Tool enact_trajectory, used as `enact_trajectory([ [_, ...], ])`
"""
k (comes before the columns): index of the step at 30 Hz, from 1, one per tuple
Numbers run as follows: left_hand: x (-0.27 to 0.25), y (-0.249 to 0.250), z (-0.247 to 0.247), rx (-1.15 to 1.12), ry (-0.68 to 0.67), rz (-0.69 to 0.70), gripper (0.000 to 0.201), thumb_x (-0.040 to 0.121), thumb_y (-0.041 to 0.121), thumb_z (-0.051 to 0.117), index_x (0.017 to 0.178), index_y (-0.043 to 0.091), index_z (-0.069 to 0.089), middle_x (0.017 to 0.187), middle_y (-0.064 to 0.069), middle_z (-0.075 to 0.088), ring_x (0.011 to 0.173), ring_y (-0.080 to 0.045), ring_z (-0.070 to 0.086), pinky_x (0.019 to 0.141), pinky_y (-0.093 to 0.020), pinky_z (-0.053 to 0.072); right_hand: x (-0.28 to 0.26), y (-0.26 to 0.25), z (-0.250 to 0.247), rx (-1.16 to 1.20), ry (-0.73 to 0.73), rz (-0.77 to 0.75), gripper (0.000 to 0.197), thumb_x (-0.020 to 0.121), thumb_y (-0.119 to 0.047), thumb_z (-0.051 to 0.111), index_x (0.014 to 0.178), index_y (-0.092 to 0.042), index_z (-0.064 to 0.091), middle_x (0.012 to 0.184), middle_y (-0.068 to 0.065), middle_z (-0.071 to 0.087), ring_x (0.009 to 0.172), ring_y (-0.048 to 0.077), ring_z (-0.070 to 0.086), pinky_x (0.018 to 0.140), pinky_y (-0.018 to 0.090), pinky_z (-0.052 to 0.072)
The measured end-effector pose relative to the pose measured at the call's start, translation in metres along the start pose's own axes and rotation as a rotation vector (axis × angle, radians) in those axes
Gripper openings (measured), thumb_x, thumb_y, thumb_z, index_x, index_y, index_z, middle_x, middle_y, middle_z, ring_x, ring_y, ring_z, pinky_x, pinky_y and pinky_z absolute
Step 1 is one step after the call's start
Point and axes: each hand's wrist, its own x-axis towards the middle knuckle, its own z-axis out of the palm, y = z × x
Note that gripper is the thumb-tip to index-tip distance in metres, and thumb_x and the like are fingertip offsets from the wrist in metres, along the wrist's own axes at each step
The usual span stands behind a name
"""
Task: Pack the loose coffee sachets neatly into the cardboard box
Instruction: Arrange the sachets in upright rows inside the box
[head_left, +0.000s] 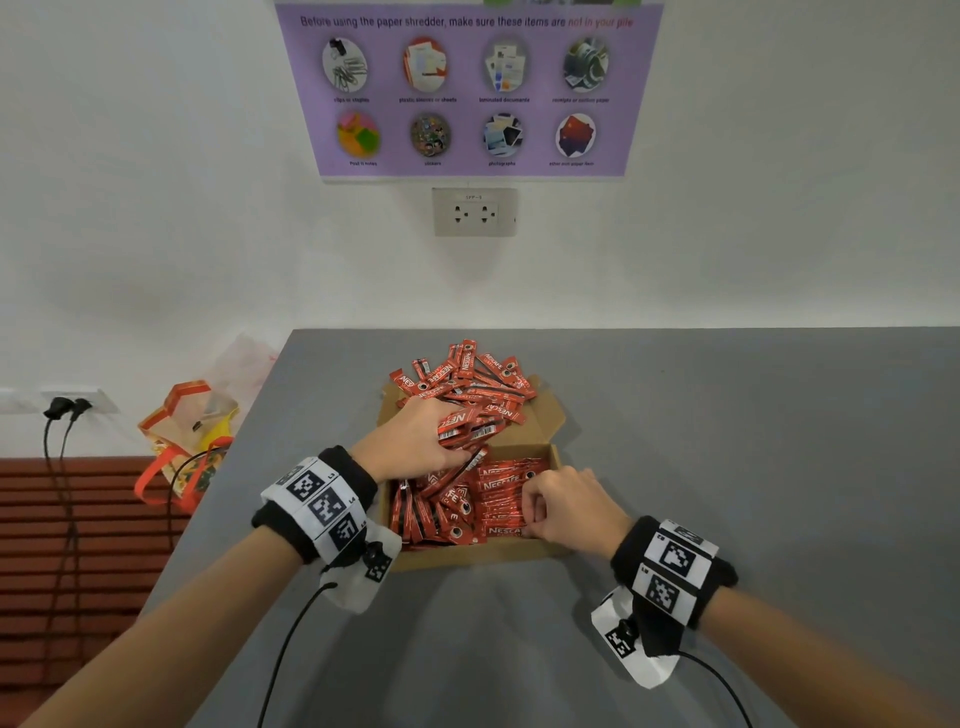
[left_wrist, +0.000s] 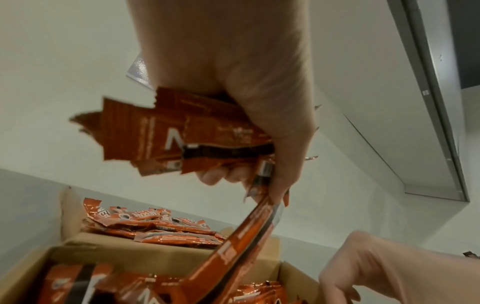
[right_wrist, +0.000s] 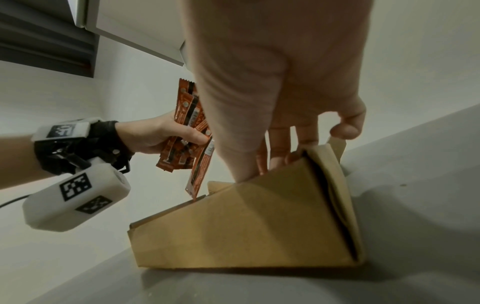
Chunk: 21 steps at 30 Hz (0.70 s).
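My left hand (head_left: 415, 436) grips a fanned bundle of sachets (left_wrist: 182, 133) above the cardboard box (right_wrist: 246, 226); one dangles, likely slipping. My right hand (head_left: 563, 506), fingers curled, tidies the packed rows.

Right hand (right_wrist: 280, 115) reaches into the cardboard box (right_wrist: 246, 226); left hand (right_wrist: 155, 135) grips sachets (right_wrist: 187, 123).

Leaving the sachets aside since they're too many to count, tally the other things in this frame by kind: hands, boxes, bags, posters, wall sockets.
Hands: 2 (left hand, right hand)
Cardboard box: 1
Bag: 1
Poster: 1
Wall sockets: 2 (above the table; by the bag)
Total: 7
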Motion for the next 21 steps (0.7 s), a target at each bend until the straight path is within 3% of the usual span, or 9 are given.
enact_trajectory([
  [4, 0.0, 0.0, -0.001, -0.013, 0.033, 0.006, 0.021, 0.081, 0.018, 0.07, 0.101, 0.013, 0.066, 0.088, 0.005, 0.07, 0.07, -0.022, 0.065, 0.062, -0.025, 0.054, 0.001, 0.001, 0.0, -0.006, -0.005, -0.015, 0.033, 0.076, -0.027, 0.073, 0.059, -0.029, 0.046, 0.073, -0.016, 0.058, 0.08, 0.005, 0.059, 0.089, 0.036, 0.045],
  [7, 0.001, -0.004, 0.0, -0.019, 0.066, 0.007, 0.027, 0.08, 0.025, 0.07, 0.105, 0.016, 0.066, 0.089, 0.001, 0.071, 0.073, -0.031, 0.066, 0.067, -0.045, 0.055, 0.002, 0.001, -0.001, -0.009, -0.007, -0.016, 0.034, 0.076, -0.028, 0.075, 0.058, -0.029, 0.046, 0.07, -0.018, 0.055, 0.076, 0.002, 0.054, 0.089, 0.035, 0.044],
  [10, 0.001, -0.005, 0.003, -0.045, 0.1, 0.013, 0.017, 0.08, 0.022, 0.07, 0.097, 0.021, 0.064, 0.084, -0.002, 0.071, 0.071, -0.034, 0.065, 0.064, -0.048, 0.054, 0.001, 0.001, -0.003, 0.01, -0.021, -0.015, 0.028, 0.074, -0.033, 0.076, 0.062, -0.028, 0.051, 0.071, -0.017, 0.057, 0.076, 0.003, 0.056, 0.087, 0.034, 0.045],
  [12, 0.001, -0.002, 0.005, -0.084, 0.15, 0.004, 0.016, 0.081, 0.02, 0.07, 0.095, 0.021, 0.062, 0.081, -0.003, 0.07, 0.068, -0.032, 0.065, 0.064, -0.046, 0.055, 0.003, 0.002, -0.01, 0.061, 0.005, -0.013, 0.02, 0.076, -0.04, 0.074, 0.071, -0.026, 0.06, 0.076, -0.014, 0.062, 0.074, 0.003, 0.058, 0.081, 0.027, 0.046],
  [14, 0.004, 0.001, 0.007, -0.122, 0.211, -0.016, 0.02, 0.082, 0.021, 0.07, 0.099, 0.016, 0.062, 0.078, -0.001, 0.068, 0.064, -0.026, 0.065, 0.062, -0.035, 0.056, 0.008, 0.001, -0.022, 0.164, 0.091, -0.016, 0.02, 0.082, -0.043, 0.066, 0.083, -0.023, 0.063, 0.081, -0.009, 0.064, 0.067, -0.001, 0.054, 0.068, 0.015, 0.043],
  [16, 0.007, 0.003, 0.009, -0.188, 0.257, -0.029, 0.011, 0.083, 0.021, 0.069, 0.089, 0.02, 0.06, 0.073, 0.008, 0.065, 0.059, -0.006, 0.061, 0.058, -0.018, 0.048, 0.014, -0.007, -0.034, 0.28, 0.196, -0.058, 0.025, 0.089, -0.041, 0.057, 0.102, -0.02, 0.063, 0.088, -0.007, 0.063, 0.069, -0.002, 0.054, 0.064, 0.01, 0.04],
  [17, 0.007, 0.006, 0.01, -0.237, 0.273, -0.029, 0.011, 0.083, 0.022, 0.068, 0.085, 0.024, 0.058, 0.074, 0.01, 0.064, 0.06, 0.0, 0.06, 0.062, -0.015, 0.047, 0.018, -0.012, -0.039, 0.336, 0.222, -0.088, 0.029, 0.091, -0.039, 0.054, 0.111, -0.018, 0.061, 0.094, -0.007, 0.063, 0.075, -0.001, 0.057, 0.068, 0.012, 0.044],
  [19, 0.009, 0.011, 0.013, -0.34, 0.297, -0.036, 0.015, 0.084, 0.022, 0.067, 0.086, 0.03, 0.055, 0.08, 0.011, 0.066, 0.073, -0.002, 0.063, 0.075, -0.021, 0.05, 0.023, -0.021, -0.041, 0.411, 0.227, -0.131, 0.03, 0.094, -0.033, 0.053, 0.116, -0.014, 0.059, 0.098, -0.006, 0.064, 0.079, -0.001, 0.059, 0.071, 0.011, 0.046],
  [21, 0.011, 0.012, 0.015, -0.405, 0.324, -0.057, 0.017, 0.085, 0.021, 0.067, 0.088, 0.033, 0.055, 0.086, 0.01, 0.066, 0.082, -0.006, 0.065, 0.081, -0.023, 0.051, 0.028, -0.026, -0.039, 0.424, 0.259, -0.145, 0.021, 0.094, -0.025, 0.055, 0.11, -0.012, 0.062, 0.093, -0.005, 0.065, 0.077, -0.002, 0.058, 0.067, 0.007, 0.043],
])
